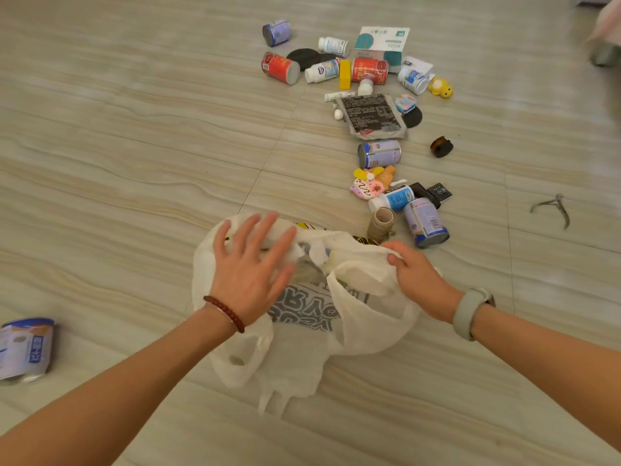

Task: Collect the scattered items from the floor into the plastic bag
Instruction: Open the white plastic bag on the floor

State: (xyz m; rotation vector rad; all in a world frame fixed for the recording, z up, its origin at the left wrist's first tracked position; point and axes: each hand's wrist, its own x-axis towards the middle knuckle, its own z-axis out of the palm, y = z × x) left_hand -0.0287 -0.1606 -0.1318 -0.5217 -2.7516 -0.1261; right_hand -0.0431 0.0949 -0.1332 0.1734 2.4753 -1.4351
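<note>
A white plastic bag with grey print lies crumpled on the floor in front of me. My left hand hovers flat over its left side, fingers spread and straight. My right hand grips the bag's right rim. Beyond the bag lie scattered items: a blue can, a cardboard roll, a white bottle, a colourful toy, another blue can, a grey packet, red cans, a yellow block.
A blue-and-white can lies alone at the far left. Metal nippers lie on the tiles at right. A small dark round object and a yellow duck toy sit right of the pile. A white box stands at the back.
</note>
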